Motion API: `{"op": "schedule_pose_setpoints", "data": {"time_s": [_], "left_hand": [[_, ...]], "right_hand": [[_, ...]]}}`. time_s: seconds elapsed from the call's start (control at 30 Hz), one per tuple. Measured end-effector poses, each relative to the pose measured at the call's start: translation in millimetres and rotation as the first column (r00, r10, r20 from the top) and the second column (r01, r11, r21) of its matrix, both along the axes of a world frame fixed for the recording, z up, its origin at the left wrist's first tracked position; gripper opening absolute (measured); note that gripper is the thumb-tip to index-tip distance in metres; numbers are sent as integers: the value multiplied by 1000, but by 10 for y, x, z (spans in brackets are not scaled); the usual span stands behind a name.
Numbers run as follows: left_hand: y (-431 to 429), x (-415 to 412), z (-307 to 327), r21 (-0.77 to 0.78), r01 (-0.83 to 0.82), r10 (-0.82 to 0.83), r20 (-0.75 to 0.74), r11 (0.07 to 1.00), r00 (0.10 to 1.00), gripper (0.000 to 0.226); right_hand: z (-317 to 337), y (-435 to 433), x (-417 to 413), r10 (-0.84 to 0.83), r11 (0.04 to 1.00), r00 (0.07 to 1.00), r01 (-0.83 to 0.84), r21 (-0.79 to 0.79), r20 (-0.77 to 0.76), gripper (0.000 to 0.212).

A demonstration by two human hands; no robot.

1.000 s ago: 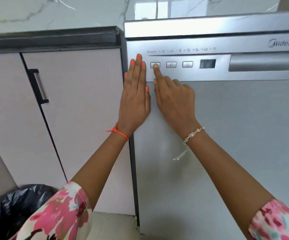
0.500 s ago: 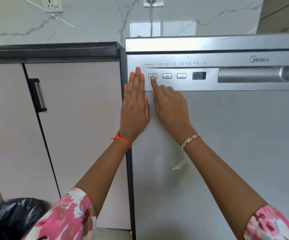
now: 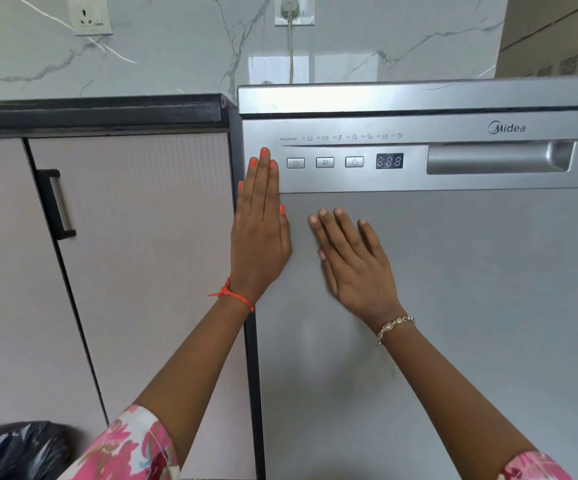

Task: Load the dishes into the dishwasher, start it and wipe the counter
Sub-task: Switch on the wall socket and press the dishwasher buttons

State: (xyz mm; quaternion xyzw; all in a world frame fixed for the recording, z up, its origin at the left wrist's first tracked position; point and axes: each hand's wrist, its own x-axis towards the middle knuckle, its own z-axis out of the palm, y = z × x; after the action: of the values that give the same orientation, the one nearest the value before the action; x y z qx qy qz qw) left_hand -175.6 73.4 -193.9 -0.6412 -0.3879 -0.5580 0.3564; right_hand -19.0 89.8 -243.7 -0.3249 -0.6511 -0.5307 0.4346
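Across the right half of the view stands the dishwasher [image 3: 454, 306], its door shut, with a cabinet [image 3: 135, 254] just beside it at 9 o'clock. On its control strip sit the power button [image 3: 295, 163], a P button [image 3: 325, 162] and a timer button [image 3: 354, 162], then a lit display [image 3: 389, 161] reading 8:88. At 9 o'clock from the power button, just beside it, the left hand [image 3: 260, 233] lies flat and fully open against the door's left edge, fingers together, holding nothing. At 5 o'clock from that button, apart from it, the right hand [image 3: 353, 261] is open with fingers spread over the plain door panel, holding nothing; whether it touches the door cannot be told. Both hands are near each other but apart.
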Motion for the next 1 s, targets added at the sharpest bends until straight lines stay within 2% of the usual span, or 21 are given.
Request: {"op": "schedule_pose_setpoints", "data": {"time_s": [0.27, 1.0], "left_hand": [[16, 1, -6, 14, 22, -23, 12, 1000, 1000, 49], [27, -6, -16, 24, 48, -48, 14, 999, 999, 49]], "right_hand": [[24, -29, -9, 40, 997, 999, -40, -68, -6, 49], [5, -11, -10, 78, 997, 997, -78, -21, -17, 46]]}}
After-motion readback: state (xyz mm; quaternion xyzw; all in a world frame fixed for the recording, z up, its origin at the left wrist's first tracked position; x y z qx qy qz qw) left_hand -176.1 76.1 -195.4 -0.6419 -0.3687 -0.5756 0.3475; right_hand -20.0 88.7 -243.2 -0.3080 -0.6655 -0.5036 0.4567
